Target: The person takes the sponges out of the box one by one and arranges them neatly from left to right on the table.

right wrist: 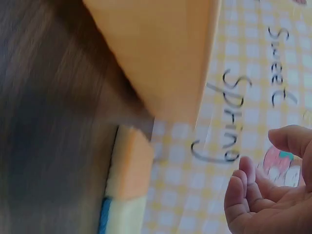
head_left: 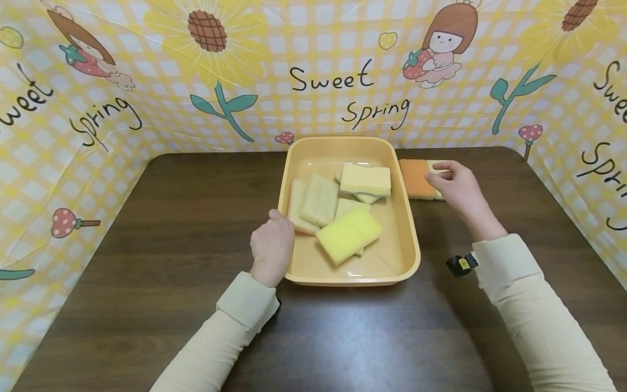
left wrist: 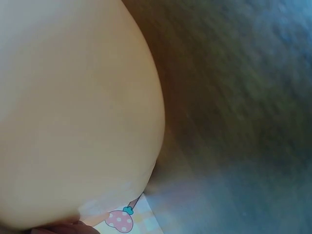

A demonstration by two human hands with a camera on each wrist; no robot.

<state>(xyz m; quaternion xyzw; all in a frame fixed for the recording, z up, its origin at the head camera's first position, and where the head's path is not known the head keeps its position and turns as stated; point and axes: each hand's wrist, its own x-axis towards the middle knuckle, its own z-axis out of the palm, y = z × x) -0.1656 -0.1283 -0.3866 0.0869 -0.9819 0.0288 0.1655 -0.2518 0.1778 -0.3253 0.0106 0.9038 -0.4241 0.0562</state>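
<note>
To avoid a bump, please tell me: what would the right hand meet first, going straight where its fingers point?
Probably the orange sponge; if the right hand passes above it, then the tub. Height is unclear.

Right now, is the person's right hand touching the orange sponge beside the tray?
Apart. The right wrist view shows the right hand and the orange sponge with patterned cloth plainly visible across the gap between them.

Left of the flat orange sponge (head_left: 416, 178), a rectangular orange-yellow plastic tub (head_left: 350, 281) is blocking passage; yellow-checked fabric (head_left: 313, 111) is rising behind; dark wooden tabletop (head_left: 367, 337) is leaving room in front.
</note>
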